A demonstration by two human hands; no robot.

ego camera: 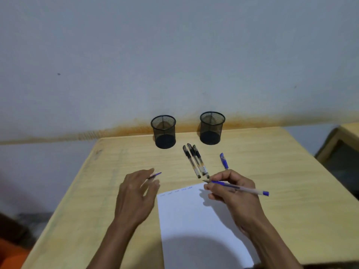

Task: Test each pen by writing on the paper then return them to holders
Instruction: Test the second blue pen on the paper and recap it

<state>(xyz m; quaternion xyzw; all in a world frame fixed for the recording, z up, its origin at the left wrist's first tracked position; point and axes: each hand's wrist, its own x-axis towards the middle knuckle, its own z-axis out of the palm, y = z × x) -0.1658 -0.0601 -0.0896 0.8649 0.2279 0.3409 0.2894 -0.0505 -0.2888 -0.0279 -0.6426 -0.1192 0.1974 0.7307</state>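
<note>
My right hand [234, 193] holds an uncapped blue pen [244, 188], tip pointing left just above the top edge of the white paper [194, 220]. Faint scribbles run along the paper's top edge. My left hand [136, 195] pinches a small blue pen cap [156, 174] to the left of the paper. Three black pens [196, 161] lie side by side beyond the paper. A capped blue pen [223, 161] lies to their right. Two black mesh holders stand at the back, left holder [164, 132] and right holder [211, 128], both looking empty.
The wooden table [272, 162] butts against a pale wall with a rusty stain along the join. Another wooden piece of furniture [340, 144] stands off the right side. The table's left edge runs diagonally near my left arm.
</note>
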